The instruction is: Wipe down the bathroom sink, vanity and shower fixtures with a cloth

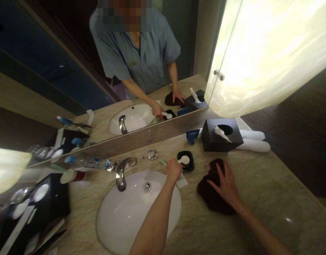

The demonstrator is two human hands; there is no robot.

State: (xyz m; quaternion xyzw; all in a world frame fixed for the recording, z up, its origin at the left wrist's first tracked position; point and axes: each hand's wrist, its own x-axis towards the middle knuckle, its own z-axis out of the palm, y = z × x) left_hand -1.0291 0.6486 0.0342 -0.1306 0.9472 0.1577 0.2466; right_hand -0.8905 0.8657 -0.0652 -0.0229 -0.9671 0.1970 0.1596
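Note:
My left hand point(173, 170) is closed around a small white object point(184, 160) just over a black soap dish point(186, 161) behind the sink. A green-tipped stick point(163, 162) lies next to that hand. My right hand point(224, 181) lies flat, fingers spread, on a dark maroon cloth point(212, 196) on the beige stone counter point(258, 198). The mirror above shows both hands in the same pose.
White oval sink point(128, 216) with chrome faucet point(122, 173). Black tissue box point(220, 134) and two white rolled towels point(254, 141) stand at the back right. A black tray with glasses and packets point(32, 209) sits at the left, a water bottle point(85, 163) beside it.

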